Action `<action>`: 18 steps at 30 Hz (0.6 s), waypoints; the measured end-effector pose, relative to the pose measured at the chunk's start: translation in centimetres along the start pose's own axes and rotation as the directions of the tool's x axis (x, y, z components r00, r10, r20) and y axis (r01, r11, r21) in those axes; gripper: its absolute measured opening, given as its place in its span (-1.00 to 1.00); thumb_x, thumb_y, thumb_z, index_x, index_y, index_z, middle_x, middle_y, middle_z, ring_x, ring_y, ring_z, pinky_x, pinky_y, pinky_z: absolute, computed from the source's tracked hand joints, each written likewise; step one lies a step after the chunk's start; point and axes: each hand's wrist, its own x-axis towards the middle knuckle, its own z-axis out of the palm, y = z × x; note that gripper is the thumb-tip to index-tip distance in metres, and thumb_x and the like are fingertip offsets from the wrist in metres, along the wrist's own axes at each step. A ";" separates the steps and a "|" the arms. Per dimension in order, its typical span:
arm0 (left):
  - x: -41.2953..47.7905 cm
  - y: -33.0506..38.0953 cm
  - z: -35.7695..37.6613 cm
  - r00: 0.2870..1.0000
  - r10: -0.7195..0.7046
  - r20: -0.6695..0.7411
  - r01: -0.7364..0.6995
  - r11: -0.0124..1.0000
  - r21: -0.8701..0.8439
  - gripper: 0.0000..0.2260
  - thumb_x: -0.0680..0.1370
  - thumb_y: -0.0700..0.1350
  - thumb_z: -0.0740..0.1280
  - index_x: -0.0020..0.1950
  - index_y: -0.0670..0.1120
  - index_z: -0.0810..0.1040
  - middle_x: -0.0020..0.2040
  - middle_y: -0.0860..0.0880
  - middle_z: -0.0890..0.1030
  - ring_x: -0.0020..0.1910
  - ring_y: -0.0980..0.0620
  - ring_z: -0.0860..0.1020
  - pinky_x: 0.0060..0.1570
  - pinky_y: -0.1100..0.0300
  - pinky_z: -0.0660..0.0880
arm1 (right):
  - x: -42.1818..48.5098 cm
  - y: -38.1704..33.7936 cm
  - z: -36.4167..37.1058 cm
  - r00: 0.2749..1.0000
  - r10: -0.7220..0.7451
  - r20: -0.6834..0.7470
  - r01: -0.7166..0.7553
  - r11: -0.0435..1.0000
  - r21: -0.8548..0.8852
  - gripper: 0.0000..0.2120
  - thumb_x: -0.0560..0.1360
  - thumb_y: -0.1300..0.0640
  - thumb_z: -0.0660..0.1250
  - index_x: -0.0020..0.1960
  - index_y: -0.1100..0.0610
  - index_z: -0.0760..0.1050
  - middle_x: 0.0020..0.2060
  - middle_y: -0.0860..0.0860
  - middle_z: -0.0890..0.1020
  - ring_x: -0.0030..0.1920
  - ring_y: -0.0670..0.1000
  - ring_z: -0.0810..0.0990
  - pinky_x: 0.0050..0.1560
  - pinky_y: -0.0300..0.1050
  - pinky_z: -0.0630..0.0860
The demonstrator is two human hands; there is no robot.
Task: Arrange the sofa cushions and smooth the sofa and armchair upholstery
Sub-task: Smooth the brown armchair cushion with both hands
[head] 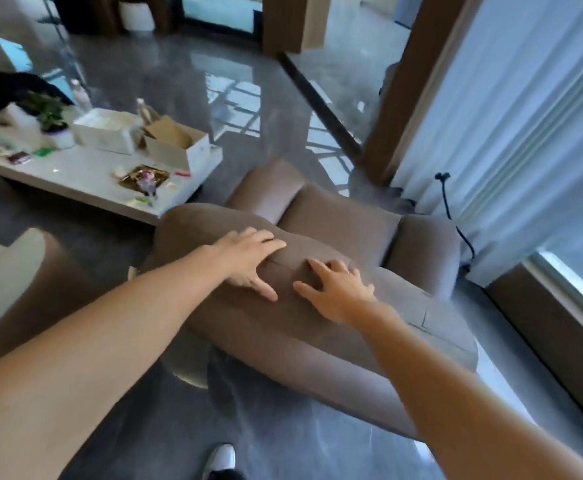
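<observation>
- The armchair (321, 258) stands near the curtain (511, 133), seen from behind; both hands lie on the top of its backrest, close together but not touching each other.
- The left hand (248, 258) is open, fingers spread flat over the fabric, thumb pointing down the rear face. The right hand (335, 289) is also open, fingers slightly curled, pressing on the cloth and gripping nothing.
- A crease or seam line runs between the two hands. If they push toward each other, the fabric probably bunches there instead of flattening; stroking outward looks safer.
- The curled right fingers could drag the cloth with the nails and leave fresh ridges.
- Leaning hard on the backrest from behind might tip or slide the chair on the glossy floor (179, 84), which looks slick.
- A black cable (451, 209) hangs just beside the chair's far arm; a shifted chair could snag or pull it.
- The counter (86, 178) with boxes and clutter sits near the chair's front; a shove forward could bump it.
- The seat cushion is mostly hidden, so wrinkles there cannot be judged.
</observation>
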 end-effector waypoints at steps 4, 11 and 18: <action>0.9 -0.9 3.0 0.994 0.040 -0.102 -0.041 0.999 -0.012 0.04 0.19 0.62 0.16 0.55 0.13 0.06 0.56 0.00 0.15 0.51 -0.09 0.09 0.46 -0.09 0.07 | -0.3 -1.1 3.6 0.957 0.038 -0.288 -0.039 0.999 0.003 -0.31 0.42 -0.53 -0.12 0.47 -0.28 0.13 0.50 0.00 0.28 0.50 0.25 0.16 0.41 0.52 -0.01; 0.1 0.6 5.1 0.989 0.008 -0.150 -0.006 1.000 0.019 0.01 0.17 0.65 0.06 0.48 0.11 0.12 0.47 -0.03 0.23 0.40 -0.14 0.17 0.33 -0.11 0.11 | -1.2 0.5 5.7 0.891 -0.031 -0.454 0.020 0.999 -0.028 -0.39 0.47 -0.47 0.00 0.43 -0.25 0.29 0.38 0.05 0.43 0.39 0.25 0.31 0.39 0.37 0.19; -0.8 6.0 6.2 0.978 -0.103 -0.181 0.097 0.994 -0.041 -0.01 0.19 0.61 0.15 0.50 0.12 0.14 0.49 -0.01 0.22 0.44 -0.13 0.16 0.36 -0.10 0.12 | -2.9 5.2 6.1 0.885 -0.114 -0.451 0.117 0.993 -0.021 -0.39 0.48 -0.44 0.06 0.43 -0.20 0.33 0.36 0.07 0.44 0.38 0.27 0.32 0.38 0.37 0.19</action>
